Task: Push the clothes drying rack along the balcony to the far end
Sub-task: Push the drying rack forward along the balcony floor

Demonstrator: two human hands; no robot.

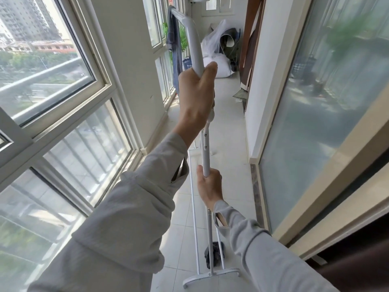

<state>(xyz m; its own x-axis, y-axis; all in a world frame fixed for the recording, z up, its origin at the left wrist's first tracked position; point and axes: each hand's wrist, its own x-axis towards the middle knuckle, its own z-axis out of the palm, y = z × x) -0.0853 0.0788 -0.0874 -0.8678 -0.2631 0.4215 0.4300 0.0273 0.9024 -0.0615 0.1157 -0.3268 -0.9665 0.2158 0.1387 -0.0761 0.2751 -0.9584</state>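
Note:
The white metal drying rack [194, 42] stands upright in front of me on the tiled balcony floor, its near post running down to a curved foot [212, 275] at the bottom. My left hand [196, 95] grips the bend at the top of the post. My right hand [209, 185] is closed around the thin lower section of the same post. A blue garment [174, 49] hangs from the rack's top rail, further along.
Windows line the left side and a glass sliding door [315, 123] the right, leaving a narrow tiled corridor. White plastic bags and a folded chair [223, 49] are piled at the far end. Brown boards [250, 43] lean on the right wall. A dark cloth [213, 252] lies by the foot.

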